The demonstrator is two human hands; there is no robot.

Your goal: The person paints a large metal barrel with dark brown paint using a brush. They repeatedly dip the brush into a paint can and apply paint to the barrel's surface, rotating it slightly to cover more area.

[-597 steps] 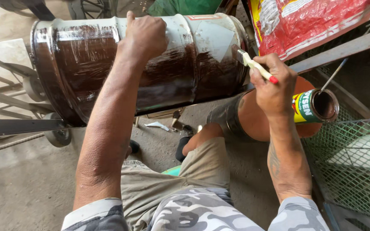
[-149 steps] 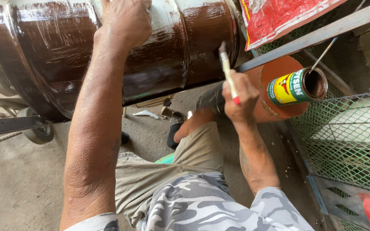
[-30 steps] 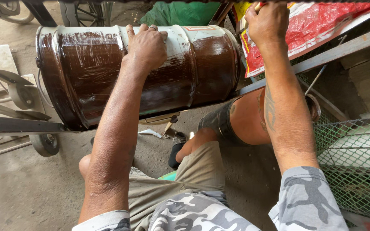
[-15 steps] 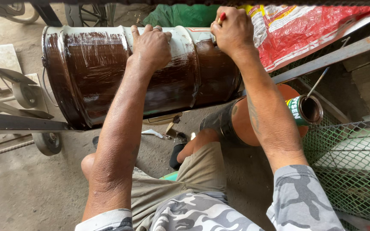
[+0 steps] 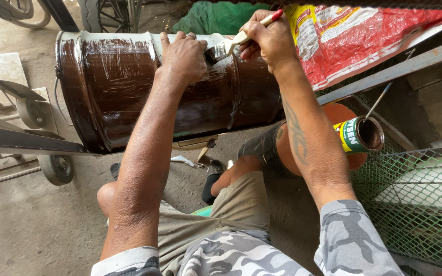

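Note:
A metal drum (image 5: 113, 87) lies on its side in front of me, coated in glossy dark brown paint with a white strip still bare along its top. My left hand (image 5: 182, 53) rests flat on the top of the drum. Beside it, my right hand (image 5: 268, 37) grips a paintbrush (image 5: 231, 45) with a pale handle and red tip; its bristles touch the drum's upper surface just right of my left hand. An open paint can (image 5: 360, 135) with a stir stick in it stands lower right, on an orange bucket.
A red printed sack (image 5: 364, 36) lies on a metal frame at upper right. Green wire mesh (image 5: 415, 199) fills the lower right. A wheeled metal frame (image 5: 31, 138) sits at left on the concrete floor. My knees are bent under the drum.
My right hand has come down from the upper right and brought the brush onto the drum's top next to my left hand. The left hand has stayed on the drum.

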